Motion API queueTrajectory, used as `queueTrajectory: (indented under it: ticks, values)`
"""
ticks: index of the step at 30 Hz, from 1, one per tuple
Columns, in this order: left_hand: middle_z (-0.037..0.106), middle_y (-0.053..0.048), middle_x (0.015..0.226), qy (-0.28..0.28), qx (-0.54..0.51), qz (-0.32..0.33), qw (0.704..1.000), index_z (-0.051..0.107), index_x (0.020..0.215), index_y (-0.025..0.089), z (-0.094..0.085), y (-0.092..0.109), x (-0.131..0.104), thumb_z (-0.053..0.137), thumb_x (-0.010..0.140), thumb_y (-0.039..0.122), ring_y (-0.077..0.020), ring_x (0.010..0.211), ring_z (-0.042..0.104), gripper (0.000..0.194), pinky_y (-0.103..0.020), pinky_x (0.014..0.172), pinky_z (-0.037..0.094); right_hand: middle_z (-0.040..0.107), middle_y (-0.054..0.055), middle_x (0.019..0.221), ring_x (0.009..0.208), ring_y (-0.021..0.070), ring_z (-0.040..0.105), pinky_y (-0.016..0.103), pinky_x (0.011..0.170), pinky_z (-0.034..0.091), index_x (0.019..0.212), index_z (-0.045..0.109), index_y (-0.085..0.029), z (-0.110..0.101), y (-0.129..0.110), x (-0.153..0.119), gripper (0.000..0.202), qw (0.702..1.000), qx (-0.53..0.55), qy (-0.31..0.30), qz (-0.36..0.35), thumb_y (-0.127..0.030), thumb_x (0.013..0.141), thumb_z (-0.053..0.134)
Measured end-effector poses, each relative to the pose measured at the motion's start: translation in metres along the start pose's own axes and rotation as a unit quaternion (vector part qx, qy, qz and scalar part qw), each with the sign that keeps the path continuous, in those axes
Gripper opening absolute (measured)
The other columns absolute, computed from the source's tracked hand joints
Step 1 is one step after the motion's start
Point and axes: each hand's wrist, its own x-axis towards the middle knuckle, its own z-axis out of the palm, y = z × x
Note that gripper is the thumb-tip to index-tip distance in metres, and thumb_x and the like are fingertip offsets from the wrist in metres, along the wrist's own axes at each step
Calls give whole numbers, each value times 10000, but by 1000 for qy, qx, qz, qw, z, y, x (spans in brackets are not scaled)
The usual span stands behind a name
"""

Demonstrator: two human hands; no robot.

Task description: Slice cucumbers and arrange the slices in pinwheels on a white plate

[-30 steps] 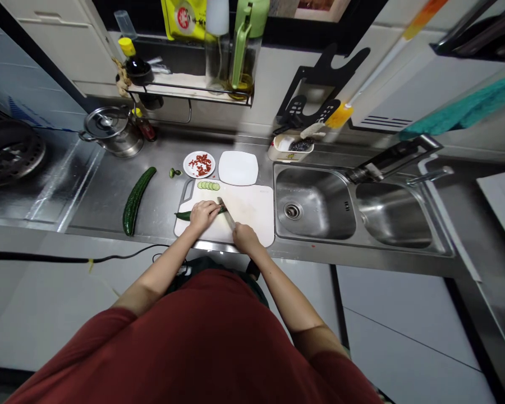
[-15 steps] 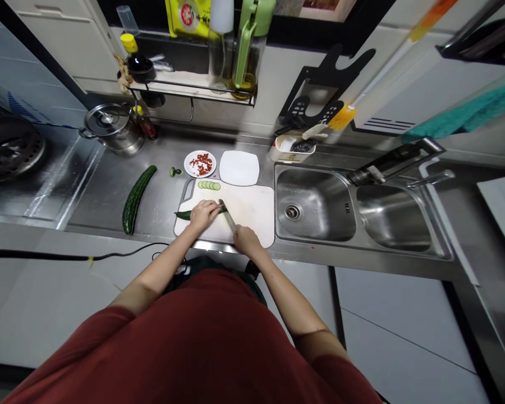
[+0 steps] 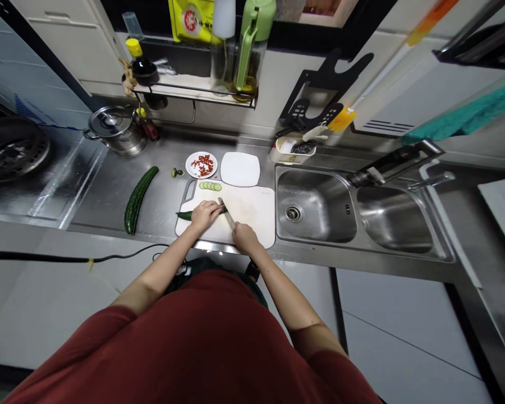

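On the white cutting board (image 3: pixel 252 210) my left hand (image 3: pixel 206 215) closes over a dark green cucumber (image 3: pixel 184 215), whose narrow end sticks out to the left. My right hand (image 3: pixel 244 237) grips the handle of a knife (image 3: pixel 228 216); its blade lies across the cucumber's right end, beside my left fingertips. A short row of cucumber slices (image 3: pixel 210 186) rests near the board's upper edge. Left of the board lies a whole cucumber (image 3: pixel 141 200), with small cut-off ends (image 3: pixel 177 173) behind it.
Behind the board stand a plate of chopped red pieces (image 3: pixel 201 165) and a white square plate (image 3: pixel 240 169). To the right is a double sink (image 3: pixel 315 205) with a faucet (image 3: pixel 431 180). A lidded steel pot (image 3: pixel 116 132) stands at the back left, below a shelf of bottles (image 3: pixel 246 62).
Both hands, the knife and the cucumber stay in nearly the same place. The whole view has shifted slightly.
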Motion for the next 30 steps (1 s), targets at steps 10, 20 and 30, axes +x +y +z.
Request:
queueTrajectory:
  ticks: [10,20,30]
  values:
    - [697,-35,1031,-11,-4,-12,1000,725,1013,269,-1,2,0,452,945,420,-192,969,570,319,-320,804,453,678,178,1035,976,257,655,312,791,466,1099,603,-104,10,6,-10,287,1000,-9,-11,11,-128,915,385]
    - [695,-38,1029,-9,0,-11,1000,722,1017,275,-1,2,1,460,941,405,-199,971,572,302,-326,818,457,663,182,1079,1011,256,642,316,817,466,1110,595,-109,6,-2,4,284,1000,-6,-2,5,-151,934,376]
    - [695,-39,1041,-6,-3,-7,1000,723,1020,274,-2,2,1,459,941,408,-200,974,574,306,-327,823,462,664,187,1076,1011,255,643,321,823,468,1110,594,-107,10,-1,0,286,1000,-5,0,5,-140,925,379]
